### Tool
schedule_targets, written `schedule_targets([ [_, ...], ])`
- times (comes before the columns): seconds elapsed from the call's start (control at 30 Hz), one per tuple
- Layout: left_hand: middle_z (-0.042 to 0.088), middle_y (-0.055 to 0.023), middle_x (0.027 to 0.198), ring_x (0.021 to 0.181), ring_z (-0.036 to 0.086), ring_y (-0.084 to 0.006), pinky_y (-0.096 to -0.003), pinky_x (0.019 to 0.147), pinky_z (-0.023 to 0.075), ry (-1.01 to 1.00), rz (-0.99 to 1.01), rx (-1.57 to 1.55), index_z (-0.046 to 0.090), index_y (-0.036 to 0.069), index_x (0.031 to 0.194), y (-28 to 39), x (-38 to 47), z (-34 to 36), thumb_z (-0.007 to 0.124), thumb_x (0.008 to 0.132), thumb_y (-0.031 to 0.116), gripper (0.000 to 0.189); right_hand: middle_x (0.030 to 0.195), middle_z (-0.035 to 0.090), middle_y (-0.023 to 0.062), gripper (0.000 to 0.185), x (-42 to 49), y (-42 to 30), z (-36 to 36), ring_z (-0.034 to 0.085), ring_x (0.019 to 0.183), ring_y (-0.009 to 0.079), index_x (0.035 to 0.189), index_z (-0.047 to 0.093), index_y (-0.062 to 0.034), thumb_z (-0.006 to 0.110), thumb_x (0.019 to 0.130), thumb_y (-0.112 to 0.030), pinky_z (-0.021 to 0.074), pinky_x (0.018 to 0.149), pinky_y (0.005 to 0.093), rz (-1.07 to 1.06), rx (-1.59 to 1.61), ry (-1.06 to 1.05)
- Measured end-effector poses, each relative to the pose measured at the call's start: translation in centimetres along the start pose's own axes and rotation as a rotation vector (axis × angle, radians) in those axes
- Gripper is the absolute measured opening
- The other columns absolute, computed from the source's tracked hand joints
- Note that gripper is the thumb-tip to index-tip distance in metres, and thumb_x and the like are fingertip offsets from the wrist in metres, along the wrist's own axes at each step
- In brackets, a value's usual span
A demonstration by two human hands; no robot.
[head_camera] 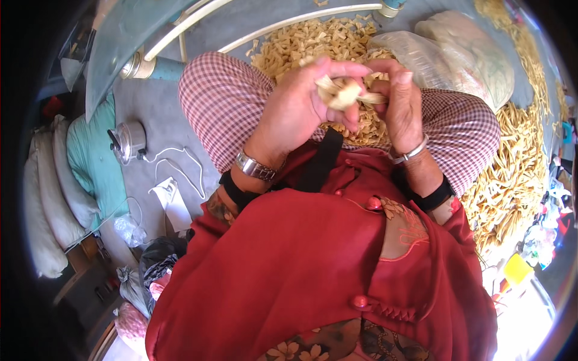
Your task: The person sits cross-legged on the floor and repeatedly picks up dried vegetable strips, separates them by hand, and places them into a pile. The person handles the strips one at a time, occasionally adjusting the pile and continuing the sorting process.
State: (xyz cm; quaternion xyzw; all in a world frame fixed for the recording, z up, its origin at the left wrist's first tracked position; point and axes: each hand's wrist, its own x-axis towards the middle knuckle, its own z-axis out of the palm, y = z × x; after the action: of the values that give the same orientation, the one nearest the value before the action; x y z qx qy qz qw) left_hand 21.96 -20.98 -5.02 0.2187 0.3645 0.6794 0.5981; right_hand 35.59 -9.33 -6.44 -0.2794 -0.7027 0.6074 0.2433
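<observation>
My left hand [295, 101], with a metal watch at its wrist, is raised over my lap with its palm partly towards me. Its fingers hold a small folded piece of flat, straw-coloured strip [342, 94], blurred by motion. At its right, my right hand [399, 97], with a pale bangle on the wrist, grips a loose end of the same piece between bent fingers. Below and beyond both hands lies a pile of similar small folded pieces [311, 40], between my knees and on the floor. The strip's material cannot be told for sure.
A heap of long, loose strips [515, 176] lies to my right. Filled plastic bags [469, 58] stand beyond my right knee. Curved pale rails [298, 20] cross the far floor. Leftward are a metal pot [129, 141], a white cable [194, 167] and several stuffed sacks [54, 189].
</observation>
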Motion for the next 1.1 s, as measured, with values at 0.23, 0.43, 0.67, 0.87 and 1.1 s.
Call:
schedule_targets([
  [0.23, 0.052, -0.0026, 0.087, 0.058, 0.041, -0.0073, -0.0242, 0.051, 0.0417, 0.099, -0.029, -0.163, 0.056, -0.006, 0.116, 0.8, -0.1, -0.7, 0.031, 0.1, 0.039, 0.053, 0.067, 0.051, 0.0003, 0.045, -1.3, 0.5, -3.2, 0.043, 0.057, 0.0075, 0.083, 0.06, -0.0002, 0.04, 0.099, -0.037, 0.0362, 0.052, 0.0231, 0.017, -0.064, -0.021],
  [0.43, 0.053, -0.0021, 0.083, 0.051, 0.036, -0.0039, -0.0215, 0.045, 0.038, 0.247, 0.096, 0.274, 0.059, -0.005, 0.11, 0.8, 0.7, -0.8, 0.037, 0.099, 0.039, 0.05, 0.073, 0.057, -0.002, 0.013, -1.0, 0.8, -1.2, 0.047, 0.065, 0.0043, 0.088, 0.064, 0.0005, 0.068, 0.086, -0.012, 0.0404, 0.058, 0.0198, 0.072, -0.015, -0.113],
  [0.67, 0.046, 0.0043, 0.056, 0.041, 0.033, -0.0014, -0.0171, 0.036, 0.0278, 0.335, -0.034, 0.365, 0.063, 0.0, 0.087, 0.4, 1.1, -1.2, 0.063, 0.09, 0.024, 0.024, 0.072, 0.057, -0.0004, 0.013, -0.6, 1.4, -1.4, 0.048, 0.065, 0.0054, 0.089, 0.064, 0.0005, 0.068, 0.085, -0.011, 0.0414, 0.059, 0.0216, 0.16, 0.012, -0.183],
  [0.87, 0.047, 0.0044, 0.056, 0.042, 0.037, -0.0008, -0.0169, 0.036, 0.0275, 0.343, 0.026, 0.336, 0.063, 0.002, 0.085, 2.1, 1.5, -0.5, 0.067, 0.086, 0.021, 0.02, 0.072, 0.058, -0.0007, 0.016, -0.1, 1.7, -1.0, 0.05, 0.054, 0.0025, 0.096, 0.06, -0.0015, 0.06, 0.092, -0.017, 0.0422, 0.043, 0.0172, 0.087, -0.095, -0.283],
  [1.1, 0.05, 0.005, 0.058, 0.043, 0.038, -0.0004, -0.0177, 0.036, 0.0272, 0.35, 0.057, 0.443, 0.064, 0.002, 0.086, 2.8, 1.9, 0.0, 0.069, 0.084, 0.015, 0.015, 0.074, 0.058, -0.0018, 0.02, 1.3, -2.4, 0.8, 0.052, 0.066, 0.0043, 0.101, 0.06, -0.0011, 0.059, 0.092, -0.02, 0.0441, 0.043, 0.0197, 0.257, 0.15, -0.378],
])
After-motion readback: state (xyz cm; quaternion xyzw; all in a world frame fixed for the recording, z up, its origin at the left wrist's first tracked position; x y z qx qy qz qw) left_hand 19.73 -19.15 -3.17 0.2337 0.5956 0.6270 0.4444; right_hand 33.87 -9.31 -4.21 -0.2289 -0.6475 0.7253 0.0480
